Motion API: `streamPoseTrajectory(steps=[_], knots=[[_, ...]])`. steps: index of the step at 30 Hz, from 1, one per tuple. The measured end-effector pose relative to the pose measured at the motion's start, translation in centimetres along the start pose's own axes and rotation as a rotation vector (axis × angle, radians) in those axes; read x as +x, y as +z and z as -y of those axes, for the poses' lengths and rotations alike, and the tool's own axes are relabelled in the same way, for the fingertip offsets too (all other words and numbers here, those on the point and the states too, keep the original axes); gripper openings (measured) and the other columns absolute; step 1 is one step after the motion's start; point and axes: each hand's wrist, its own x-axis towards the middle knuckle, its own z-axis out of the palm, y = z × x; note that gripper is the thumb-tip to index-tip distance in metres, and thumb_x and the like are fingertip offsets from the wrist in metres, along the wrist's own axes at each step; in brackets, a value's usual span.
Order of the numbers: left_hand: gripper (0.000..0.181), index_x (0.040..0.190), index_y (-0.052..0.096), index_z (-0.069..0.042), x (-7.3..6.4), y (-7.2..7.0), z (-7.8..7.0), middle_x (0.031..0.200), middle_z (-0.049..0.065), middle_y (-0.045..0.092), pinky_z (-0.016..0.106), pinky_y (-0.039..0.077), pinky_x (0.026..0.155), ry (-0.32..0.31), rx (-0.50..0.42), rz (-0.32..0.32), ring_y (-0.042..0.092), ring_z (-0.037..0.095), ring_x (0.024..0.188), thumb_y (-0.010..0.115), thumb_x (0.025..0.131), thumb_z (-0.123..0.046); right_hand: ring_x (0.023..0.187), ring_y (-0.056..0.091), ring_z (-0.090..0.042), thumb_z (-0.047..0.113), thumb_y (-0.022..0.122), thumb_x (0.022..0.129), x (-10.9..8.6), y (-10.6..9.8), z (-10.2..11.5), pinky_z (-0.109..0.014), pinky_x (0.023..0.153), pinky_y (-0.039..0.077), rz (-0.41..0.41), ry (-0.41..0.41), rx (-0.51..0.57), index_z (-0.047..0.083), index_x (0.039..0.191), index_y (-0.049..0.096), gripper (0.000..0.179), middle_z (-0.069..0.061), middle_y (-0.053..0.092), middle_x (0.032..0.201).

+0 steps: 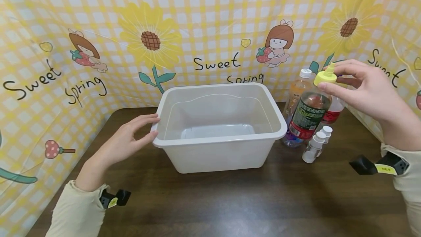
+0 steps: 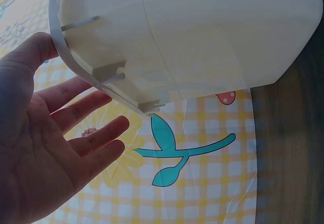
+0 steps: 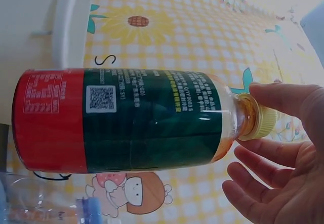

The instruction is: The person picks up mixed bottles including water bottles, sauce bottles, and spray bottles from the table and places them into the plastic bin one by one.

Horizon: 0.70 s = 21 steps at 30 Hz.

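Note:
My right hand [image 1: 371, 87] pinches the yellow cap of a bottle [image 1: 310, 111] between thumb and fingers. The bottle is clear, with a green and red label, a pointed nozzle on the cap and reddish-brown residue near its neck [image 3: 248, 115]. It tilts slightly and overlaps other bottles in the head view. On the left, my left hand [image 1: 126, 140] touches the rim of a white plastic bin [image 1: 215, 154] with the tips of its thumb and fingers. In the left wrist view its fingers [image 2: 86, 145] are spread beside the bin's outer wall.
Behind the held bottle stand a white-capped bottle with an orange tint [image 1: 297, 87] and a partly hidden red-labelled bottle [image 1: 330, 116]. Small white-topped bottles [image 1: 314, 147] stand in front. A yellow checked cloth [image 1: 204, 17] hangs around the dark wooden table [image 1: 210, 204].

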Motion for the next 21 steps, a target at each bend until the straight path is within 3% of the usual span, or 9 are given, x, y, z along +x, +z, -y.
streamPoseTrajectory(steps=[5, 14, 21], knots=[[0.041, 0.130, 0.052, -0.007, 0.0, 0.0, 0.0, 0.139, 0.013, 0.047, 0.055, 0.038, 0.098, -0.006, -0.004, 0.005, 0.042, 0.035, 0.129, 0.057, 0.094, -0.025, 0.092, 0.050, 0.002, 0.010, 0.071, 0.082, 0.6, -0.1, 0.7, 0.004, 0.076, 0.040, -0.002, 0.008, -0.010, 0.002, 0.101, 0.065, 0.021, 0.017, 0.053, 0.102], [0.041, 0.130, 0.053, -0.007, 0.1, -0.1, 0.0, 0.139, 0.014, 0.047, 0.056, 0.037, 0.099, -0.003, 0.001, 0.009, 0.042, 0.035, 0.129, 0.057, 0.093, -0.024, 0.078, 0.055, 0.018, 0.016, 0.071, 0.083, 1.9, -0.5, 1.4, -0.002, 0.062, 0.045, 0.018, 0.063, -0.009, 0.013, 0.102, 0.065, 0.021, 0.017, 0.050, 0.104], [0.042, 0.131, 0.052, -0.008, 0.0, -0.1, -0.1, 0.140, 0.013, 0.046, 0.055, 0.037, 0.099, -0.014, -0.001, 0.015, 0.042, 0.035, 0.130, 0.056, 0.094, -0.025, 0.081, 0.057, 0.013, 0.017, 0.071, 0.082, 3.1, -0.1, 2.2, 0.000, 0.068, 0.044, 0.015, 0.038, 0.004, 0.010, 0.102, 0.065, 0.022, 0.016, 0.052, 0.103]])
